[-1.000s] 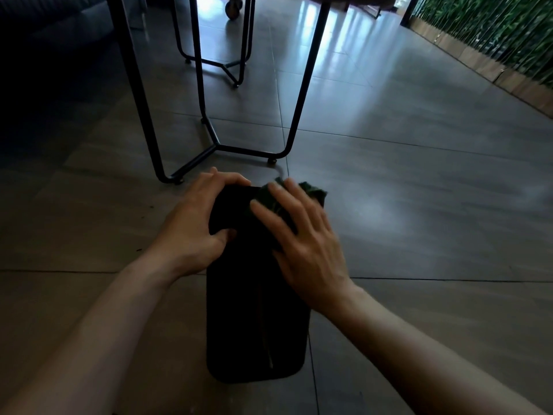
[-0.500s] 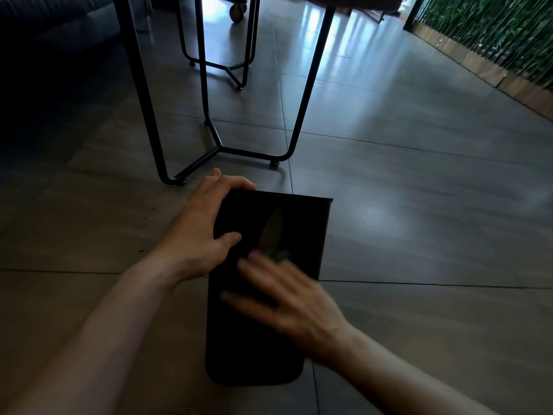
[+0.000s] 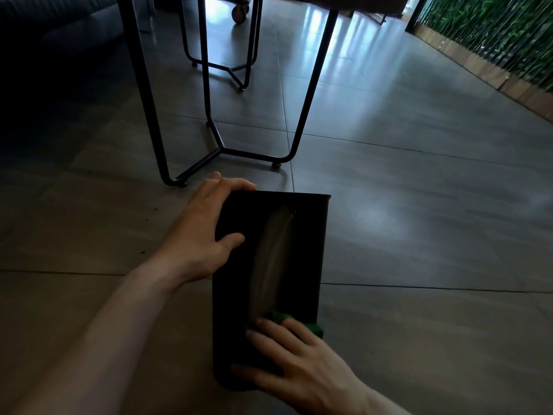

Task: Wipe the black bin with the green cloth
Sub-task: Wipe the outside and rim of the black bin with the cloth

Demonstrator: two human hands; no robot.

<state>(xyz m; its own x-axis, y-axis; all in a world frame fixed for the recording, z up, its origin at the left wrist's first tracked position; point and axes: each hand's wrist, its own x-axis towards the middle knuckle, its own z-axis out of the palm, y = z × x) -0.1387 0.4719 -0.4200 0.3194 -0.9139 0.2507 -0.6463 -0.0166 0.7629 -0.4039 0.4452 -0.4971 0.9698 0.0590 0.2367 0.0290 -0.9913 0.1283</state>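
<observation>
The black bin (image 3: 302, 235) lies on its side on the tiled floor, its long flat face turned up. My left hand (image 3: 203, 235) grips the bin's far left edge, fingers curled over the corner and thumb on the top face. My right hand (image 3: 299, 366) presses flat on the near end of that face. Under its fingers lies the green cloth (image 3: 311, 324), of which only small green bits show past the fingertips. A pale streak runs along the middle of the bin's face.
A table's black metal legs (image 3: 221, 148) stand on the floor just beyond the bin. A second frame (image 3: 236, 70) and a castor wheel (image 3: 241, 13) are farther back. A planter with green plants (image 3: 493, 40) lines the right side. Dark sofa at far left.
My right hand slid the green cloth from the bin's far end down along its top face to the near end. My left hand kept its hold on the far left edge.
</observation>
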